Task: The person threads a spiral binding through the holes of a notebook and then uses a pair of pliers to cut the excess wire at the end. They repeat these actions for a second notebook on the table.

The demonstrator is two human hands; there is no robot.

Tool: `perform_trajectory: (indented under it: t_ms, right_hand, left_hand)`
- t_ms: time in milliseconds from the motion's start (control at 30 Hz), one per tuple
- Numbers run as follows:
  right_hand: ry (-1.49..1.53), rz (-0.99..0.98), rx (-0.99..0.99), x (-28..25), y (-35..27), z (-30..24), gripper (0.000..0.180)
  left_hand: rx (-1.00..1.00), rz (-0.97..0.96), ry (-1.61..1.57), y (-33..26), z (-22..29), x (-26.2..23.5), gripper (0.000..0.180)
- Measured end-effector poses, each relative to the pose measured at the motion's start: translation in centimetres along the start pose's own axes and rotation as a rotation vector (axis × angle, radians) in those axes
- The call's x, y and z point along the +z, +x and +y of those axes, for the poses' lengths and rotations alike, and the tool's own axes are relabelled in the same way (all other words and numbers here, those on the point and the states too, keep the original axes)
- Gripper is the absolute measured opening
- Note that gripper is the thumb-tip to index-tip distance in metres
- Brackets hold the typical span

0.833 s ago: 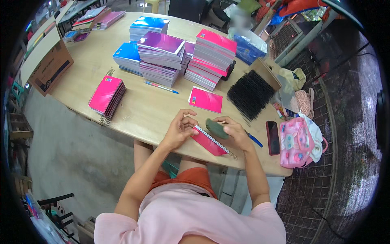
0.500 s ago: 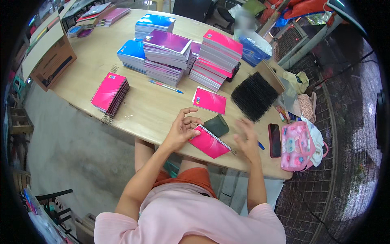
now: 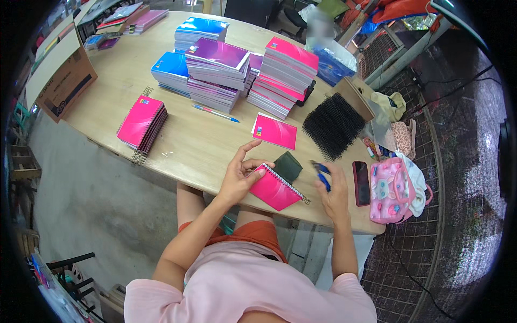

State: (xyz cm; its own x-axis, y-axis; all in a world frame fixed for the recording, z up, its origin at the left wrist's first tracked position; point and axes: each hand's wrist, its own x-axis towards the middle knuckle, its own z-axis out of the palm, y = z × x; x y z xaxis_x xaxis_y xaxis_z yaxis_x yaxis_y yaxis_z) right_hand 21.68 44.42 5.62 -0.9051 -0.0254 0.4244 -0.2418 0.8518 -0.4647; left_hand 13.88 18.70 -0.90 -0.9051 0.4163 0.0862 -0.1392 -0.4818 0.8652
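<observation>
At the near edge of the table, a pink spiral notebook is lain flat, its wire binding turned toward the far right. The left hand is rested on the notebook's left corner, with thumb and fingers pinched at the end of the binding and the index finger raised. The right hand is held just right of the notebook, apart from it, and its fingers are closed around blue-handled pliers, whose tips are pointed toward the notebook. A dark green pouch is placed just beyond the notebook, touching or nearly touching its far edge; which cannot be told.

Right of the right hand, near the table's right edge, a dark phone is lain, and beside it a pink bag is set at the corner. Farther in, a heap of black binding combs is spread against an open carton. A loose pink cover is placed toward the middle of the table, and a blue pen is lain left of it. Behind these, tall stacks of notebooks in blue, purple and pink are ranged across the middle. Near the left edge, a low pile of pink notebooks is set, well apart from the hands. A brown cardboard box is seen beyond the table's left edge.
</observation>
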Motion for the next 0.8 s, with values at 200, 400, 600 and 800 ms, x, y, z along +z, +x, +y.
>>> perform_trajectory:
  t_ms: [200, 400, 600, 800]
  right_hand:
    - [-0.399, -0.143, -0.584, -1.6, 6.5, -6.3, 0.044]
    - [-0.533, -0.131, -0.861, -0.7, 8.3, -6.5, 0.047]
    - [-0.381, -0.327, -0.572, -0.5, 7.5, -5.7, 0.045]
    - [-0.022, -0.373, -0.229, -0.1, 6.3, -4.4, 0.044]
  left_hand:
    - [-0.018, 0.007, -0.016, -0.3, 0.5, 0.2, 0.074]
    - [-0.085, 0.024, -0.030, -0.6, 0.8, -0.1, 0.076]
    - [-0.070, 0.072, 0.008, -0.6, 1.1, 0.3, 0.077]
    - [-0.008, 0.145, 0.099, -1.6, 1.7, 1.0, 0.074]
